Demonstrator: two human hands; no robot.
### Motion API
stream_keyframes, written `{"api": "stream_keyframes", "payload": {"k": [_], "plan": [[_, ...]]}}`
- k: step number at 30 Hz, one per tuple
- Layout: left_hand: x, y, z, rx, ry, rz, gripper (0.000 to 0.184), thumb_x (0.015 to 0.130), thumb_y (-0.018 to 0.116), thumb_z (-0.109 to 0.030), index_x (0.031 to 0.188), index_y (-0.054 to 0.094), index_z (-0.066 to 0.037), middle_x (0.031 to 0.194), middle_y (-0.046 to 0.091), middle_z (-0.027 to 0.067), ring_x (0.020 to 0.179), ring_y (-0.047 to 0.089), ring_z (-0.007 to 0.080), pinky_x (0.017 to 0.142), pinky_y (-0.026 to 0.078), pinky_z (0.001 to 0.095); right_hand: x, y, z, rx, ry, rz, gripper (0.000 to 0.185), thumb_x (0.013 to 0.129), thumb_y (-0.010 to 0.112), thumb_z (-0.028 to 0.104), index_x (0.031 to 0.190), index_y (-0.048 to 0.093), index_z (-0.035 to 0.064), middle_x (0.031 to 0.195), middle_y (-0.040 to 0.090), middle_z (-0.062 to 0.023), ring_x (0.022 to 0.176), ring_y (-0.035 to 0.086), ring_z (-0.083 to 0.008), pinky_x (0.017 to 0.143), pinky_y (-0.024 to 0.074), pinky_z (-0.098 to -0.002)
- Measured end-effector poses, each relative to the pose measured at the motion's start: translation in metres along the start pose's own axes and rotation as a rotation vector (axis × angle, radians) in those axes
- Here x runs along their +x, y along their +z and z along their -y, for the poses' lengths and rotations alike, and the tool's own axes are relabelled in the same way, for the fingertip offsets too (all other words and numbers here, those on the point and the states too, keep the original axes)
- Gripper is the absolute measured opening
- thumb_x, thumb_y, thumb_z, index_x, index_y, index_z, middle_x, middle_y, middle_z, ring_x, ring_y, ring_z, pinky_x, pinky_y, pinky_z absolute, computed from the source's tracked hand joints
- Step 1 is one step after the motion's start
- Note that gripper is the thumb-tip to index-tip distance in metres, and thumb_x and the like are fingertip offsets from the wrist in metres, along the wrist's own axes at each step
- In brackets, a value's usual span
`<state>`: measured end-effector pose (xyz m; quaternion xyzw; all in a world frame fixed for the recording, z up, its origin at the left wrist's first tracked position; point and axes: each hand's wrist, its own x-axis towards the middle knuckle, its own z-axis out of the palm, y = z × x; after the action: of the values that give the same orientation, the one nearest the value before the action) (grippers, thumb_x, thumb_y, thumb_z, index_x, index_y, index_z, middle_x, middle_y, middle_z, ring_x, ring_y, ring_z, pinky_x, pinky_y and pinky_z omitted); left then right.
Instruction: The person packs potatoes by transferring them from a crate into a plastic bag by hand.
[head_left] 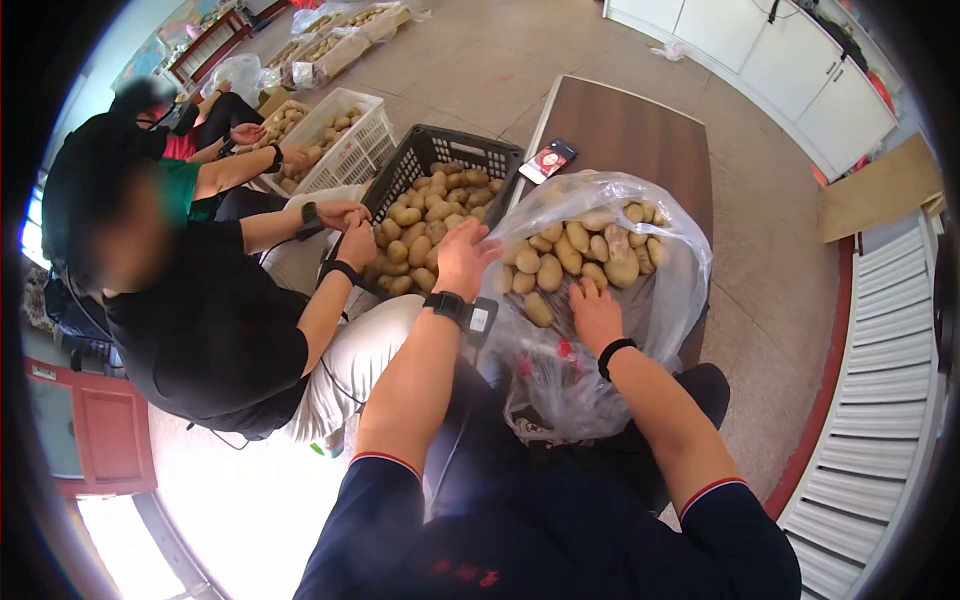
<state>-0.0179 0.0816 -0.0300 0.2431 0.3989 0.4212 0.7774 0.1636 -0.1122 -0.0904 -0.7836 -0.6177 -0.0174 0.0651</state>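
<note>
A clear plastic bag (pixel 688 250) lies wide open in front of me, with several potatoes (pixel 572 252) at its far side. My right hand (pixel 597 314) is inside the bag's mouth, fingers stretched toward the nearest potatoes; no potato shows in its grasp. Between the bag and a black crate (pixel 465 142) hovers my left hand (pixel 464 262), its fingers apart and nothing visible in them. More potatoes (pixel 428 215) fill that crate. Red bits show on the crumpled near part of the bag.
A brown-topped table (pixel 630 125) supports the bag, with a phone (pixel 548 160) near its left edge. At my left a person in a black shirt (pixel 215 320) has both hands by the crate. Beyond stand a white crate (pixel 352 150) of potatoes and other people.
</note>
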Motion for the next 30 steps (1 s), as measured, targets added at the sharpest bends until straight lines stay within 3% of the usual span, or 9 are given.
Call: {"api": "stream_keyframes", "payload": {"k": [10, 13, 16, 18, 19, 22, 25, 27, 30], "plan": [[-0.014, 0.011, 0.012, 0.311, -0.069, 0.083, 0.029, 0.094, 0.055, -0.021, 0.117, 0.052, -0.004, 0.103, 0.058, 0.0102, 0.076, 0.064, 0.0238, 0.064, 0.055, 0.0354, -0.005, -0.021, -0.014, 0.334, 0.040, -0.049, 0.044, 0.073, 0.063, 0.005, 0.116, 0.054, 0.0086, 0.127, 0.051, -0.0133, 0.102, 0.056, -0.0387, 0.088, 0.0481, -0.0475], [-0.018, 0.012, 0.015, 0.486, -0.162, 0.225, 0.034, 0.091, 0.060, -0.026, 0.116, 0.053, -0.004, 0.098, 0.059, 0.0089, 0.074, 0.065, 0.0223, 0.062, 0.054, 0.0329, 0.002, -0.009, -0.022, 0.616, 0.073, -0.251, 0.049, 0.070, 0.064, 0.005, 0.118, 0.054, 0.0090, 0.126, 0.052, -0.0160, 0.108, 0.054, -0.0356, 0.091, 0.0452, -0.0474], [-0.024, 0.022, 0.023, 0.630, -0.203, 0.292, 0.039, 0.088, 0.061, -0.031, 0.116, 0.055, -0.004, 0.098, 0.061, 0.0075, 0.072, 0.065, 0.0208, 0.058, 0.052, 0.0317, 0.006, -0.005, -0.018, 0.826, 0.254, -0.259, 0.052, 0.070, 0.064, 0.005, 0.121, 0.054, 0.0076, 0.114, 0.058, -0.0159, 0.098, 0.060, -0.0274, 0.080, 0.0495, -0.0403], [-0.030, 0.029, 0.027, 0.682, -0.197, 0.332, 0.042, 0.087, 0.062, -0.033, 0.117, 0.056, -0.004, 0.096, 0.061, 0.0065, 0.070, 0.065, 0.0195, 0.055, 0.051, 0.0307, 0.007, -0.031, -0.010, 1.418, 0.586, 0.056, 0.054, 0.075, 0.064, 0.006, 0.128, 0.049, 0.0071, 0.098, 0.060, -0.0104, 0.077, 0.062, -0.0199, 0.062, 0.0495, -0.0319], [-0.037, 0.034, 0.028, 0.737, -0.211, 0.351, 0.044, 0.087, 0.062, -0.036, 0.118, 0.056, -0.005, 0.099, 0.061, 0.0069, 0.071, 0.065, 0.0201, 0.055, 0.051, 0.0315, 0.007, -0.042, -0.004, 1.577, 0.605, 0.116, 0.050, 0.081, 0.065, 0.010, 0.127, 0.046, 0.0065, 0.084, 0.057, -0.0047, 0.059, 0.056, -0.0131, 0.048, 0.0430, -0.0264], [-0.048, 0.046, 0.029, 0.826, -0.214, 0.388, 0.048, 0.087, 0.063, -0.042, 0.120, 0.056, -0.008, 0.105, 0.061, 0.0080, 0.073, 0.065, 0.0219, 0.055, 0.052, 0.0335, 0.010, -0.052, 0.007, 1.720, 0.553, 0.202, 0.045, 0.086, 0.063, 0.016, 0.125, 0.044, 0.0065, 0.080, 0.055, -0.0032, 0.055, 0.053, -0.0111, 0.045, 0.0399, -0.0265], [-0.057, 0.049, 0.025, 0.822, -0.286, 0.457, 0.049, 0.088, 0.062, -0.044, 0.120, 0.055, -0.008, 0.103, 0.062, 0.0087, 0.073, 0.066, 0.0220, 0.055, 0.054, 0.0334, 0.011, -0.053, 0.017, 1.536, 0.491, 0.173, 0.033, 0.092, 0.060, 0.030, 0.110, 0.052, 0.0032, 0.078, 0.058, -0.0039, 0.056, 0.055, -0.0128, 0.046, 0.0418, -0.0272], [-0.060, 0.051, 0.022, 0.724, -0.393, 0.542, 0.048, 0.091, 0.060, -0.044, 0.119, 0.052, -0.006, 0.099, 0.064, 0.0098, 0.067, 0.067, 0.0201, 0.052, 0.056, 0.0307, 0.011, -0.060, 0.021, 1.300, 0.413, 0.160, 0.040, 0.096, 0.056, 0.039, 0.096, 0.058, -0.0002, 0.077, 0.063, -0.0089, 0.058, 0.060, -0.0179, 0.051, 0.0455, -0.0312], [-0.052, 0.045, 0.029, 0.595, -0.451, 0.592, 0.043, 0.093, 0.059, -0.041, 0.116, 0.051, -0.006, 0.099, 0.064, 0.0096, 0.064, 0.067, 0.0189, 0.048, 0.055, 0.0292, 0.011, -0.053, 0.023, 1.131, 0.271, 0.047, 0.045, 0.096, 0.055, 0.042, 0.095, 0.058, -0.0021, 0.074, 0.063, -0.0133, 0.060, 0.061, -0.0210, 0.055, 0.0466, -0.0349]]}}
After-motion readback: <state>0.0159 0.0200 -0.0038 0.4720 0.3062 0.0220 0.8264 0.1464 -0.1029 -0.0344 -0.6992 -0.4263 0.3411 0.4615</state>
